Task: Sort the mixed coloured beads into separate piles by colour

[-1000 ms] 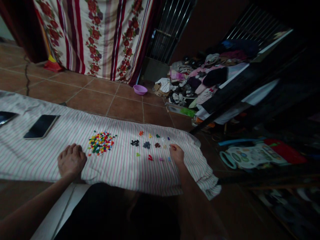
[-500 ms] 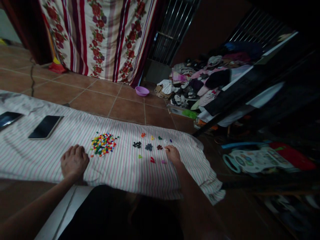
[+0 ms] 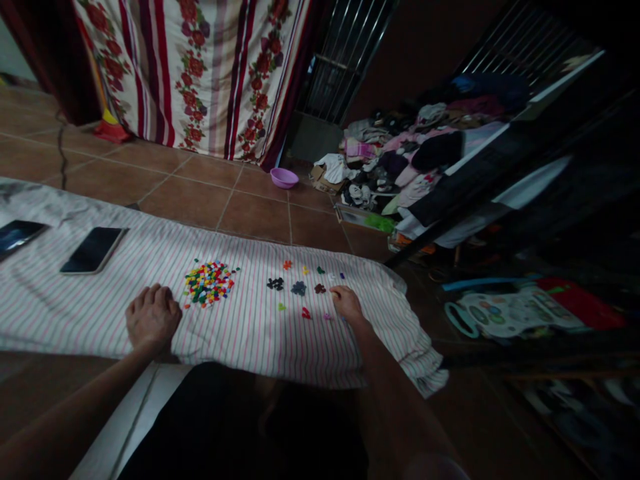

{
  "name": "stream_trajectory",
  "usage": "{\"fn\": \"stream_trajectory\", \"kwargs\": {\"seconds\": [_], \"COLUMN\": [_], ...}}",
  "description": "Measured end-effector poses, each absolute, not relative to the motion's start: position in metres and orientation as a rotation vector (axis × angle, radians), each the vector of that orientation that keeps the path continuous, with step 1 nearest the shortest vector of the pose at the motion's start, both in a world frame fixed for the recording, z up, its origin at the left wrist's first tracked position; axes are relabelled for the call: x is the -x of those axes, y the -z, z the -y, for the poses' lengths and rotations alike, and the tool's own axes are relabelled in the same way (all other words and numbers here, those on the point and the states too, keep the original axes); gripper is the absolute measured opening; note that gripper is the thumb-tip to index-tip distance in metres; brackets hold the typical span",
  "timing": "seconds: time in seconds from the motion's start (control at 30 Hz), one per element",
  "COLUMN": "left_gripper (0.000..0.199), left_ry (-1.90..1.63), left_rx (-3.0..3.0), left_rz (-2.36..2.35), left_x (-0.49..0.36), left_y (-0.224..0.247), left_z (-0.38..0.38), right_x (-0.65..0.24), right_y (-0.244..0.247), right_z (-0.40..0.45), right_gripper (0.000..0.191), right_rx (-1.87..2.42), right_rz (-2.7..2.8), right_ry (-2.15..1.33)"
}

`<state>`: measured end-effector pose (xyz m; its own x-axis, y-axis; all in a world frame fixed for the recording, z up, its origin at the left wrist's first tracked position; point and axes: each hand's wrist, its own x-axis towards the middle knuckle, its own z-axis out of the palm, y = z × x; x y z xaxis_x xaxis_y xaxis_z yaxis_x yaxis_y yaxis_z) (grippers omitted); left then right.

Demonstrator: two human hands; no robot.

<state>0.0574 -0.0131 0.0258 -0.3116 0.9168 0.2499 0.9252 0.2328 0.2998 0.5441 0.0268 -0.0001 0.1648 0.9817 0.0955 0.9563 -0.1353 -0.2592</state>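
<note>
My left hand (image 3: 154,315) rests palm down on the striped cloth (image 3: 240,343), its fingers slightly bent and nothing visible in them. Just right of it lies a mixed heap of small colourful pieces (image 3: 207,285), too small to name. My right hand (image 3: 349,305) is at the right, thumb and forefinger pinched together beside the white pieces (image 3: 331,277); what they hold, if anything, is hidden. Around it lie small groups sorted by colour: black pieces (image 3: 275,284), dark grey pieces (image 3: 299,288), brown pieces (image 3: 320,289), red pieces (image 3: 306,313) and orange pieces (image 3: 287,265).
Two dark-screened phones lie at the left, one phone (image 3: 93,251) nearer the heap. Beyond the cloth, a purple basin (image 3: 284,178) sits on the tiled floor near a clothes pile (image 3: 390,153). A floral curtain (image 3: 200,80) hangs behind.
The view has shifted slightly. My right hand stays pinched by the white pieces, with hardly any movement. My left hand remains on the cloth.
</note>
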Motion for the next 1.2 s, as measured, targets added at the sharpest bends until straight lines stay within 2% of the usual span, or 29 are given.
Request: {"fn": "stream_trajectory", "kwargs": {"seconds": [0.37,0.77,0.97,1.2], "left_gripper": [0.035,0.035,0.033,0.032], "left_ry": [0.622,0.644,0.596,0.622], "left_rx": [1.846,1.841,1.87,1.871], "left_rz": [2.438,2.474,2.455,2.454], "left_x": [-0.055,-0.053,-0.052,-0.055], "left_y": [-0.026,-0.022,-0.024,-0.027], "left_z": [0.013,0.011,0.013,0.015], "right_x": [-0.545,-0.592,-0.592,-0.584], "right_y": [-0.006,-0.015,-0.004,0.003], "right_z": [-0.032,0.022,0.051,0.038], "right_gripper": [0.043,0.03,0.035,0.044], "right_rx": [2.22,2.277,2.294,2.319], "right_rz": [1.888,1.283,1.484,1.561], "right_ry": [-0.216,-0.064,-0.102,-0.043]}}
